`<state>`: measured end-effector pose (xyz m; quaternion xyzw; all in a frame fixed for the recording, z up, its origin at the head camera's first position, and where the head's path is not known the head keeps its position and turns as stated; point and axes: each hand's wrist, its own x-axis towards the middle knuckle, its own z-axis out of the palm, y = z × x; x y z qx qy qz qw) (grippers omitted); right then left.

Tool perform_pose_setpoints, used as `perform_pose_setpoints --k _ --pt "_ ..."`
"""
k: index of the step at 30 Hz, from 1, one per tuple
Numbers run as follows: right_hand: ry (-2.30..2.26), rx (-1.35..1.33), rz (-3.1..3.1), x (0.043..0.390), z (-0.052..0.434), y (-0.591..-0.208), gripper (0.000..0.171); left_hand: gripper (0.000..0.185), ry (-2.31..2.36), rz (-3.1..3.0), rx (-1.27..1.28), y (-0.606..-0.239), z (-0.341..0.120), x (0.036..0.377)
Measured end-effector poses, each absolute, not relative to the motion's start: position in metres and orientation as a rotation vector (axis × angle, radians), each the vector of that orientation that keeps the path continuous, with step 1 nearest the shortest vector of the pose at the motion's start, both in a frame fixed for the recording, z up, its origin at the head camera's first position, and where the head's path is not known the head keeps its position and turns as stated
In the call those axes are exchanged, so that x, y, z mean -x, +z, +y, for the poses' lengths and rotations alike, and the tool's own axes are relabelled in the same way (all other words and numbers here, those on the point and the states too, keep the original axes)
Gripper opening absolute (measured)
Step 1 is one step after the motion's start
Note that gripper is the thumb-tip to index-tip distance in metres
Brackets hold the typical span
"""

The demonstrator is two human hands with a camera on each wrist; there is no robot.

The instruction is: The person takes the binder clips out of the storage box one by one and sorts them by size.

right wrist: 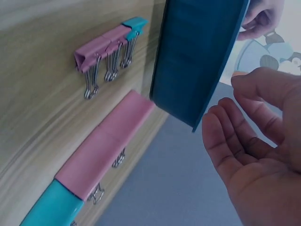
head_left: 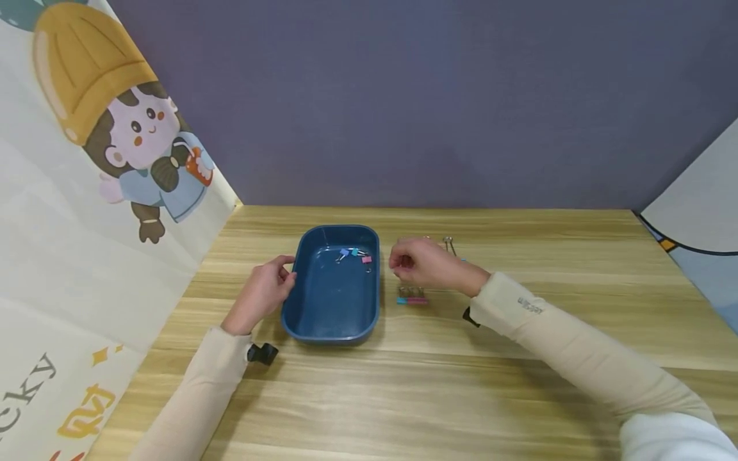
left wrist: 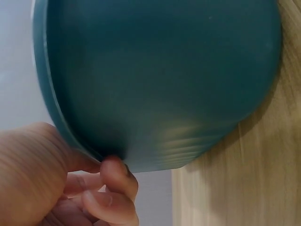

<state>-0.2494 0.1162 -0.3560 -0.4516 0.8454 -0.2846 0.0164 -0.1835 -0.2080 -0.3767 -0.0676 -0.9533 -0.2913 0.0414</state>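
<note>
Sorting small coloured metal binder clips into the dark blue oblong plastic tray [head_left: 305, 314] on the light wooden table [head_left: 519, 384]. Roughly half done, judging by count: three clips [head_left: 354, 255] lying at the tray's far end, a pink-and-teal row [head_left: 412, 297] waiting just right of the tray, more partly hidden behind the right hand [head_left: 418, 261]. Right hand hovering right of the tray, fingers loosely spread, palm empty. Left hand [head_left: 265, 291] pinching the tray's left rim, steadying it.

table [head_left: 461, 384]: light wood grain, carrying everything here
back wall [head_left: 432, 96]: plain grey-purple, rising behind the table's far edge
left panel [head_left: 86, 192]: cartoon child in a yellow hat, standing along the table's left side
right panel [head_left: 700, 230]: pale, at the table's far right corner
</note>
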Motion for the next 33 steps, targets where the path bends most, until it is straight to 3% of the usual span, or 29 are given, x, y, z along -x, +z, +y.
perform_pose_setpoints --k 16,33 --pt "-0.816 1.290 2.639 0.252 0.088 -0.344 0.012 0.036 -0.850 -2.929 0.216 -0.376 -0.206 0.184" --pt "-0.778 1.196 2.597 0.280 0.045 -0.341 0.016 0.034 -0.804 -2.907 0.257 -0.377 -0.207 0.187"
